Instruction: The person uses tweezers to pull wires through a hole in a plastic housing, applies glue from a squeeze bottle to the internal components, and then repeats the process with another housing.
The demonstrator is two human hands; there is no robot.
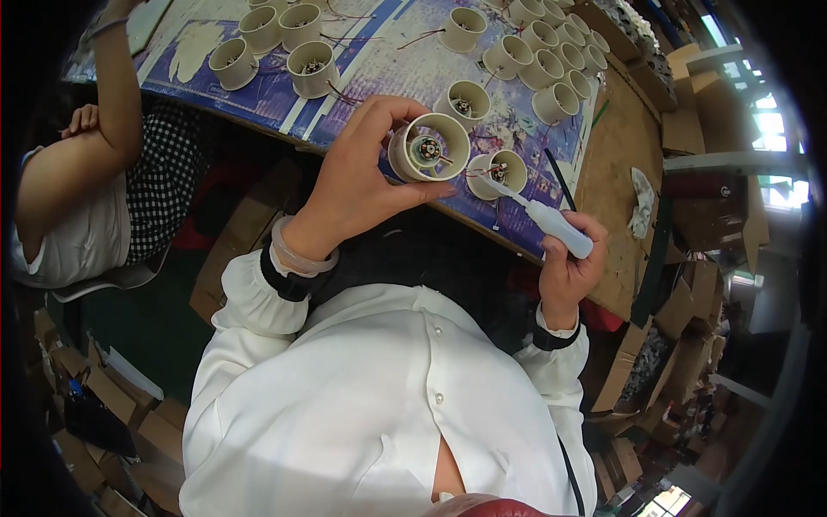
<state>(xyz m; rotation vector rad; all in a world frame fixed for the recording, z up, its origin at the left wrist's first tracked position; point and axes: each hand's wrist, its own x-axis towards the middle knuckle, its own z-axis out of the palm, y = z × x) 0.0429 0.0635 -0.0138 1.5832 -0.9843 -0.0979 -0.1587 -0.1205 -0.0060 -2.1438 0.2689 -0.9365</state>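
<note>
My left hand grips a cream cup-shaped plastic housing, its open end facing me with a small metal part and thin wires inside. My right hand holds a white squeeze bottle whose thin nozzle points up and left toward another housing lying on the blue-covered table. The nozzle tip sits just beside that second housing's rim, a little right of the one I hold.
Several more cream housings with red wires stand in rows across the table, others at the far left. A person in a checked top sits at my left. A wooden bench edge and cardboard boxes lie right.
</note>
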